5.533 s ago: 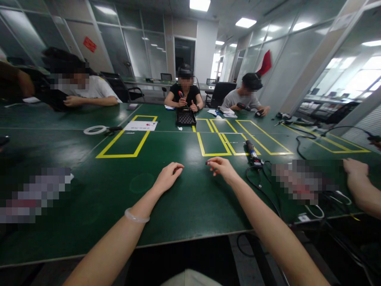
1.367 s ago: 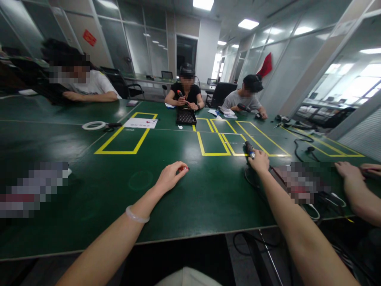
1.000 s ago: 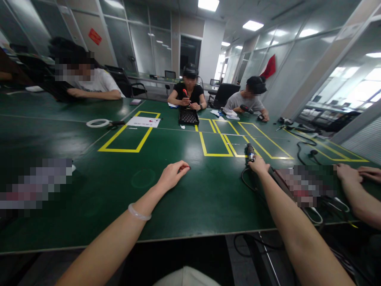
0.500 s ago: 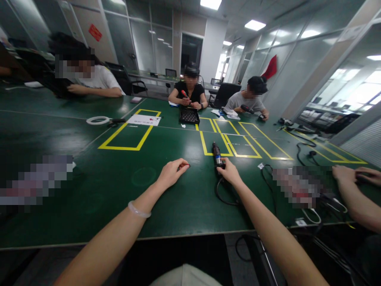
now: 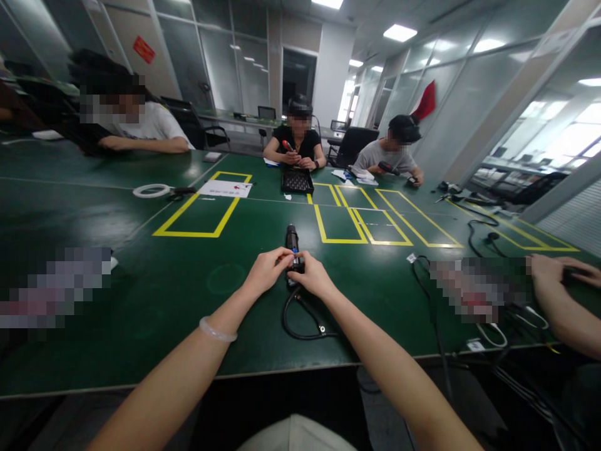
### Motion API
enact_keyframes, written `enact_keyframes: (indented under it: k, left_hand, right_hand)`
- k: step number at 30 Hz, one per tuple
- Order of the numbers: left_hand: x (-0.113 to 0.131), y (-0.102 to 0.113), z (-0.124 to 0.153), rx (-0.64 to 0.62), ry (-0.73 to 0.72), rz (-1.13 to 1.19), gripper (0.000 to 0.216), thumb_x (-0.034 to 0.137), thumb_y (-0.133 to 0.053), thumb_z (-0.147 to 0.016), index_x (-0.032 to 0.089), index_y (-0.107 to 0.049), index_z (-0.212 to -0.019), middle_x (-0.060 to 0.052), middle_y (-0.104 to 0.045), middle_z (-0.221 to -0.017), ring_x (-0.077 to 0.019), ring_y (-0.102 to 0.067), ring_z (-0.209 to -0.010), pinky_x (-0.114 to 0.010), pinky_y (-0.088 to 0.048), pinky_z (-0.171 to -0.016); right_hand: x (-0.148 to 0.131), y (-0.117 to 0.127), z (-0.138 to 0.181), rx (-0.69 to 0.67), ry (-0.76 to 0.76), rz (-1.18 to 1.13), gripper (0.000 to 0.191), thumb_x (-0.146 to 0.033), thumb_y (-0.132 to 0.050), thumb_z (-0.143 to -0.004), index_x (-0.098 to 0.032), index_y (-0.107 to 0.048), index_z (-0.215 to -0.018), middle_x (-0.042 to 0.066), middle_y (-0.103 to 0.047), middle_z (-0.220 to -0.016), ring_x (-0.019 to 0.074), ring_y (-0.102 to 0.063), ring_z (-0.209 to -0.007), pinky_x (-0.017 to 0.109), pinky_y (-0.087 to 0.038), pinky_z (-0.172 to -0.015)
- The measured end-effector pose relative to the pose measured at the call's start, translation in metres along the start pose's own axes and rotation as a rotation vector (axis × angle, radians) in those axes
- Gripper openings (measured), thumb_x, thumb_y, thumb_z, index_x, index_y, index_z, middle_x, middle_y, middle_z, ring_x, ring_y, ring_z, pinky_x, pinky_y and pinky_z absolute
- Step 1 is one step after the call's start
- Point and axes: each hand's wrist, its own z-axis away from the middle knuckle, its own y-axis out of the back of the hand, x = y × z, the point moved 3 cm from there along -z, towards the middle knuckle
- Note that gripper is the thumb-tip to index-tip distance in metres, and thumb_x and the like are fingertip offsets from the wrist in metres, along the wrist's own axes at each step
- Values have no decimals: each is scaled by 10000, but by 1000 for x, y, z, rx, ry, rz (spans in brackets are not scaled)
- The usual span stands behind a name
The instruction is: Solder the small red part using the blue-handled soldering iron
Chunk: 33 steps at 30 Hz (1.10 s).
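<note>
A black corded electric screwdriver [image 5: 292, 241] lies on the green table [image 5: 154, 294] straight ahead of me, its tip pointing away. My right hand [image 5: 315, 277] is closed round its rear end. My left hand [image 5: 267, 269] pinches at the tool's body from the left, fingertips touching it; earlier it held a small red thing, which I cannot see now. The tool's black cable [image 5: 303, 319] loops on the table below my hands.
Yellow tape rectangles [image 5: 201, 213] mark the table. A black tray [image 5: 295, 181], a white paper [image 5: 223, 188] and a white tape ring [image 5: 151, 190] lie farther off. Three people sit across the table. Another person's hands [image 5: 556, 275] and cables [image 5: 479, 238] are at the right.
My right hand reached right, gripped the screwdriver and dragged it left to the middle of the table. My left hand stayed put and now touches the tool.
</note>
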Motion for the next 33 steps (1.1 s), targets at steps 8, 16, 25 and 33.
enact_keyframes:
  k: [8, 16, 25, 33]
  left_hand:
    - [-9, -3, -2, 17, 32, 105, 361, 406, -424, -936, 191, -647, -1123, -37, -723, -934, -187, -676, -822, -284, -496, -779]
    - [-11, -9, -1, -6, 55, 251, 302, 404, -473, -924, 169, -566, -1090, -52, -711, -916, -193, -682, -864, -305, -501, -804]
    - [-6, -10, -2, 5, 128, 336, 256, 403, -481, -905, 181, -512, -1029, -49, -722, -893, -195, -693, -828, -332, -497, -819]
    - [-5, -11, -4, 51, 63, 260, 243, 388, -493, -898, 185, -544, -1022, -61, -672, -1000, -200, -646, -942, -345, -481, -885]
  right_hand:
    - [12, 4, 0, -102, 86, -274, 462, -322, -756, -692, -235, -607, -1120, 20, -650, -938, 152, -585, -711, 293, -482, -660]
    - [22, 1, 4, -148, 58, -432, 403, -325, -708, -740, -208, -608, -1113, 43, -644, -1029, 73, -536, -553, 218, -443, -501]
    - [26, 2, 4, -134, 61, -459, 350, -290, -639, -780, -212, -606, -1120, 44, -643, -1017, 86, -539, -572, 218, -455, -485]
    - [31, 5, -2, -46, 75, -454, 248, -334, -607, -805, -214, -653, -1018, 40, -630, -999, 131, -567, -713, 245, -477, -566]
